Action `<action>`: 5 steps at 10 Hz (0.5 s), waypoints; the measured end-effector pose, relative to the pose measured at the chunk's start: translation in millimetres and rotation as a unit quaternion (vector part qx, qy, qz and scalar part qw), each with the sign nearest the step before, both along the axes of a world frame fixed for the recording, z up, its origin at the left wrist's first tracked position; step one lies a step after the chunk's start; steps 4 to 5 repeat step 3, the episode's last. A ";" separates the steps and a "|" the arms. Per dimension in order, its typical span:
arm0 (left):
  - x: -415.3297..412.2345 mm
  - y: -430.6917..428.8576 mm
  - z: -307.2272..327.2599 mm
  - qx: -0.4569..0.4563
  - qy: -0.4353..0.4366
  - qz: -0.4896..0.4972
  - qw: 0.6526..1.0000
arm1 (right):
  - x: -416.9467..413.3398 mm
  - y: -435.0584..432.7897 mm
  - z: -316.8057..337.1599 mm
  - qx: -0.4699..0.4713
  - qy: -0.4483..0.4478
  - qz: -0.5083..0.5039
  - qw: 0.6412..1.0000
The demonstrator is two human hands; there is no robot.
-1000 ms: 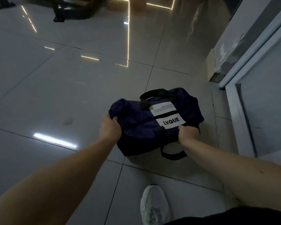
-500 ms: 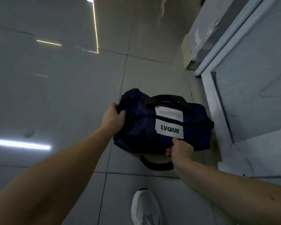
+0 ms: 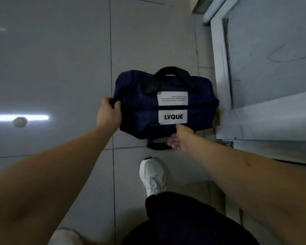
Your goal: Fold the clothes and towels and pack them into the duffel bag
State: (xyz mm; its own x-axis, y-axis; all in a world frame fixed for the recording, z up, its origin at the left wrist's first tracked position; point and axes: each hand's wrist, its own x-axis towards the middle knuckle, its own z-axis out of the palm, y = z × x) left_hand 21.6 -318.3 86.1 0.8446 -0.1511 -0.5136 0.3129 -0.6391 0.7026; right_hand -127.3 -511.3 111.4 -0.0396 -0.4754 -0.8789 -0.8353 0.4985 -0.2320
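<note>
A navy duffel bag (image 3: 140,106) with black handles and a white LVQUE label is held over the tiled floor, its zipper closed. My left hand (image 3: 109,114) grips the bag's left end. My right hand (image 3: 181,137) holds the bag's near edge by the lower black handle (image 3: 156,146). The far handle (image 3: 172,73) arches over the top. No clothes or towels are in view.
A white-framed door or panel (image 3: 219,76) stands just right of the bag. My white shoe (image 3: 152,175) and dark trouser leg are below the bag. A small round spot (image 3: 20,122) lies on the glossy floor at left.
The bag has moved right, closer to the white frame, and turned squarer to me. The view has tilted further down; both hands kept their grip.
</note>
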 end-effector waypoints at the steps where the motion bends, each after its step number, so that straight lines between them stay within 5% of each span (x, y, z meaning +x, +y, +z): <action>1: -6.3 3.5 41.1 0.032 0.066 -0.021 0.997 | 8.7 7.1 43.7 0.036 0.054 0.030 0.997; 3: -23.2 14.8 154.1 0.033 0.151 -0.043 0.987 | 36.8 47.7 162.4 0.065 0.038 0.059 0.995; 5: -23.2 14.8 154.1 0.033 0.151 -0.043 0.987 | 36.8 47.7 162.4 0.065 0.038 0.059 0.995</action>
